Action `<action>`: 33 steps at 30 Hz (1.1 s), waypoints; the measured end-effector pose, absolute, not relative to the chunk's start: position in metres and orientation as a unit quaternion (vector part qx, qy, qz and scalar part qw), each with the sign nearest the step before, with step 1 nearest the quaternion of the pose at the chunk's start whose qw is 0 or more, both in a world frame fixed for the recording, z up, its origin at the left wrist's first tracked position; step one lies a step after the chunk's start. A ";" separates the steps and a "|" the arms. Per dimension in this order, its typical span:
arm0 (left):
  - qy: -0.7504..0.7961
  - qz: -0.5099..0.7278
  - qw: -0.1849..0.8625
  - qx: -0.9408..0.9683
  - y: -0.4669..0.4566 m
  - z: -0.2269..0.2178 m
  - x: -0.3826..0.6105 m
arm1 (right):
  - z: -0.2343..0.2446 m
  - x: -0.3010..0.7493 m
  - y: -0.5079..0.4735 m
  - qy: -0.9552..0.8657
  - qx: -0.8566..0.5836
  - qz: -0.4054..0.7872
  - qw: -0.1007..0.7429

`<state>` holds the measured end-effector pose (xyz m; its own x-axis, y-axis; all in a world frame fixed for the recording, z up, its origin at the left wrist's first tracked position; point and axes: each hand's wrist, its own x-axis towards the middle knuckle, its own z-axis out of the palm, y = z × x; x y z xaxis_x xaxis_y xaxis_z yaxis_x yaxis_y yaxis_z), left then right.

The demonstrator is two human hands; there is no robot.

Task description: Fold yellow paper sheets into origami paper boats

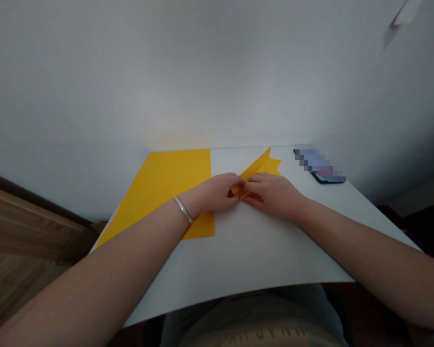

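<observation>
A folded piece of yellow paper is between my two hands above the middle of the white table. Its pointed end sticks up toward the wall, and a notched flap spreads to the right of it. My left hand, with a silver bangle on the wrist, pinches the paper's near left end. From the other side my right hand grips the same paper, its fingertips close to those of my left hand. My fingers hide the lower folds.
A large flat yellow sheet lies on the left of the white table, partly under my left forearm. At the back right rests a phone, its screen blurred out. A pale wall rises behind the table; wooden panels stand at the left.
</observation>
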<state>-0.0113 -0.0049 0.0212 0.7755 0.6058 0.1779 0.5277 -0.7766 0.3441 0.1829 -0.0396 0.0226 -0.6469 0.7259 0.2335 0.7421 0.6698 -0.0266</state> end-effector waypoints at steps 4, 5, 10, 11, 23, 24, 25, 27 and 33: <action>0.309 0.137 0.144 0.930 -0.006 0.023 -0.011 | 0.021 0.183 -0.036 -0.900 -0.414 0.004 0.135; 0.311 0.135 0.144 0.930 -0.006 0.024 -0.010 | 0.020 0.183 -0.035 -0.896 -0.420 0.018 0.140; 0.324 0.117 0.133 0.930 -0.006 0.023 -0.008 | 0.015 0.182 -0.027 -0.875 -0.458 0.068 0.141; 0.329 0.114 0.133 0.928 -0.006 0.022 -0.008 | 0.014 0.182 -0.026 -0.875 -0.457 0.074 0.143; 0.384 0.133 0.168 0.898 -0.011 0.022 -0.006 | 0.006 0.186 -0.023 -0.858 -0.453 0.158 0.182; 0.382 0.131 0.167 0.899 -0.011 0.022 -0.006 | 0.006 0.186 -0.023 -0.857 -0.454 0.164 0.182; 0.380 0.130 0.167 0.900 -0.011 0.022 -0.006 | 0.005 0.186 -0.022 -0.856 -0.455 0.167 0.182; 0.379 0.127 0.165 0.902 -0.010 0.022 -0.006 | 0.005 0.187 -0.022 -0.854 -0.457 0.165 0.185; 0.373 0.119 0.155 0.907 -0.011 0.022 -0.007 | 0.007 0.189 -0.024 -0.885 -0.395 0.123 0.213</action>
<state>-0.0065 -0.0111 0.0219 0.6934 0.7136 0.0994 0.6399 -0.6734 0.3702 0.1887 -0.0238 0.0071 -0.5967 0.7517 0.2810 0.6470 0.6578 -0.3857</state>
